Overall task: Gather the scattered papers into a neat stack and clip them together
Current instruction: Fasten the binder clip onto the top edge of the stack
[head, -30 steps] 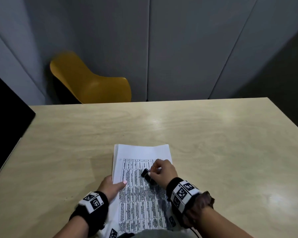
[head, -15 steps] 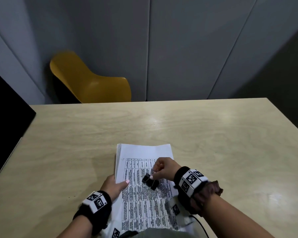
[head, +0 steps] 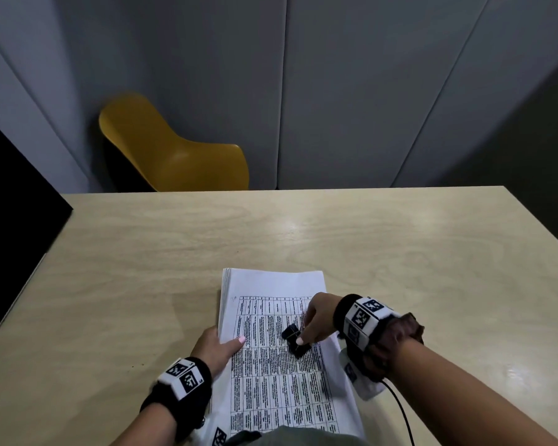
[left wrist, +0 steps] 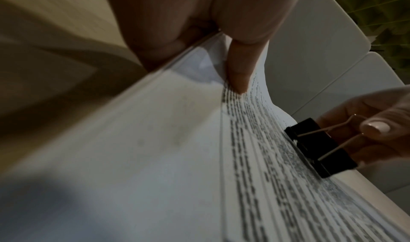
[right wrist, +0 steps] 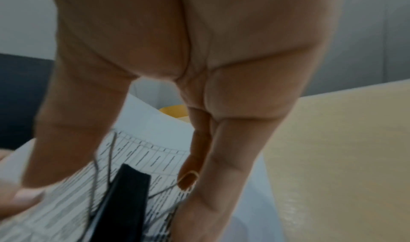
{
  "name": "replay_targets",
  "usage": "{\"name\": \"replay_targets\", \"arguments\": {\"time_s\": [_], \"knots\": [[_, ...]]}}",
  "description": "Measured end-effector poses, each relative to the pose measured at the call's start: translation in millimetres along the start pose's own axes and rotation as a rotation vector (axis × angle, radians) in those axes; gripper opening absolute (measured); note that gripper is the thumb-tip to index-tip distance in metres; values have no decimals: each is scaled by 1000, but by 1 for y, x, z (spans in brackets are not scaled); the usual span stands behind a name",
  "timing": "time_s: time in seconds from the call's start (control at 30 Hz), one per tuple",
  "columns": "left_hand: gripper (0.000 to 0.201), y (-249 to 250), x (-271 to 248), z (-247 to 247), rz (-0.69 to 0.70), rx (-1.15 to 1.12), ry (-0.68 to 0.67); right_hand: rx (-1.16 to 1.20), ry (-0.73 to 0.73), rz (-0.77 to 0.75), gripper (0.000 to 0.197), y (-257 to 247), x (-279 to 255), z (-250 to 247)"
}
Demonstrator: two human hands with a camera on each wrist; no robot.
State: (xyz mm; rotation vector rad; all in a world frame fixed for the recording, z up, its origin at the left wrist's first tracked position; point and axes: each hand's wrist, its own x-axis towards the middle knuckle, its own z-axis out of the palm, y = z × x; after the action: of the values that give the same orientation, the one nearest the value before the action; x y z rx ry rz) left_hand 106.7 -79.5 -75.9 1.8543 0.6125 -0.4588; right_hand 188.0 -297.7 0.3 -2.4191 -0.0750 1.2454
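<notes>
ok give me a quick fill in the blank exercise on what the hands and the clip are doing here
1. The right hand pinches the wire handles of a black ____ clip.
2. The left hand holds the paper stack at its ____ edge.
3. The top sheet is printed with a ____ of text.
4. Beyond the table stands a ____ chair.

Missing words: binder; left; table; yellow
</notes>
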Motion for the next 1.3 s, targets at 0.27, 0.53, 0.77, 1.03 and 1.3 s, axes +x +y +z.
{"name": "replay_targets", "arguments": {"time_s": [0.27,0.53,0.77,1.03,1.3], "knots": [[44,7,-7,1,-3,-20,14,233,221,-38,47,14,9,2],[35,16,-21,4,54,-9,47,106,649,-335,26,-4,-14,-34],[36,38,-41,10,205,-13,40,-265,626,-509,23,-37,-40,-84],[32,49,-56,4,224,-78,-11,19,376,-609,23,-40,-41,-94],[31,51,-58,-2,238,-108,-75,-167,218,-500,86,-35,-43,-77]]}}
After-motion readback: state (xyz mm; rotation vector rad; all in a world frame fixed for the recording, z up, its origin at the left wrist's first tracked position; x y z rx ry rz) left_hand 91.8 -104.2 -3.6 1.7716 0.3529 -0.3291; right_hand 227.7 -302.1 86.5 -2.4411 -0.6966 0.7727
